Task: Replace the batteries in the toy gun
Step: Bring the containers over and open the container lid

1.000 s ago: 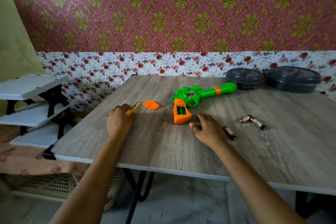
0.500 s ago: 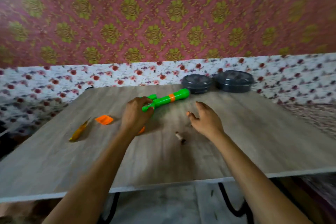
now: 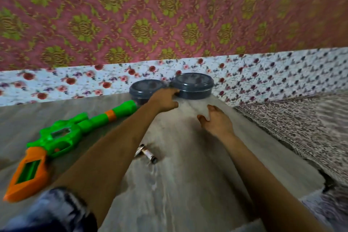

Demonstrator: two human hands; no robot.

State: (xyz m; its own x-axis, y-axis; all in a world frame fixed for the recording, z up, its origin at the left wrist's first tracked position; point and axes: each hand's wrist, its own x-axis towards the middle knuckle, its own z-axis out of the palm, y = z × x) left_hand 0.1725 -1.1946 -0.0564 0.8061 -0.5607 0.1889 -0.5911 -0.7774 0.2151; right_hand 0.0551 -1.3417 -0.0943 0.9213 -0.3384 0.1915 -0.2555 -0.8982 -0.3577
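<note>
nothing reading legibly, label print on the batteries (image 3: 148, 153) lying back from the left hand (image 3: 165, 100) blurring out, toy gun (image 3: 62, 135) left of it and dark containers (image 3: 194, 88) at its fingertips showing no readable marks

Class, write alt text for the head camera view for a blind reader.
A person's left hand reaches to two dark lidded containers far back on a table, right hand open nearby. A green-orange toy gun and batteries lie nearer.
</note>
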